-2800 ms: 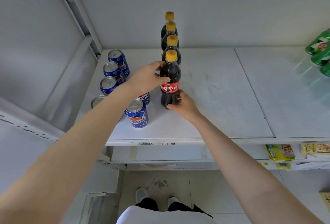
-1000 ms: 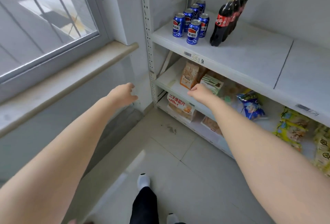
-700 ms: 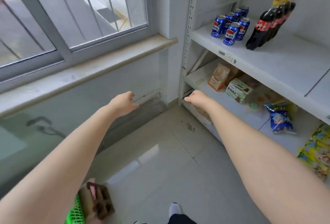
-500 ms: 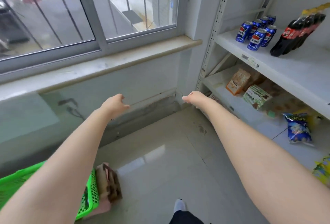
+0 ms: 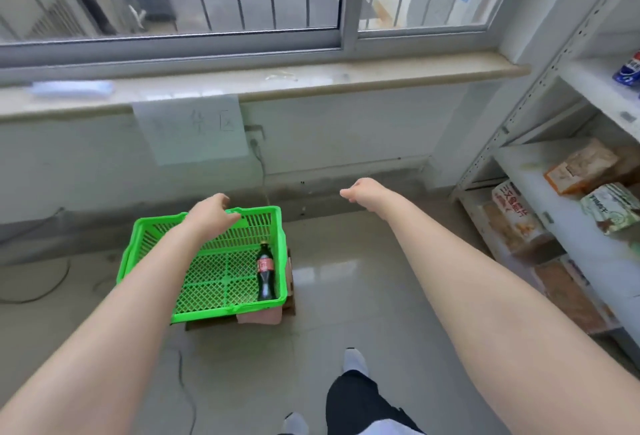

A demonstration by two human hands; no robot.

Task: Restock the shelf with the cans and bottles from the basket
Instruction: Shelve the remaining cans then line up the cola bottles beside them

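Observation:
A green plastic basket point(image 5: 149, 254) stands on low cardboard boxes on the floor below the window. One dark cola bottle point(image 5: 266, 275) with a red label lies inside it along the right wall. My left hand point(image 5: 209, 214) hovers over the basket's far rim, fingers loosely curled, holding nothing. My right hand point(image 5: 363, 192) is stretched out to the right of the basket above the floor, loosely curled and empty. The white shelf point(image 5: 595, 88) stands at the right edge, with one blue can point(image 5: 628, 69) just visible on it.
Snack packets point(image 5: 581, 171) lie on the lower shelf boards at the right. A windowsill point(image 5: 277, 82) with a taped paper sheet runs across the wall. Cables trail on the tiled floor point(image 5: 346, 278) at the left. My feet show at the bottom.
The view has swung left from the shelf to the basket under the window. Both hands, which earlier let go of a cola bottle on the shelf, now reach toward the basket, empty.

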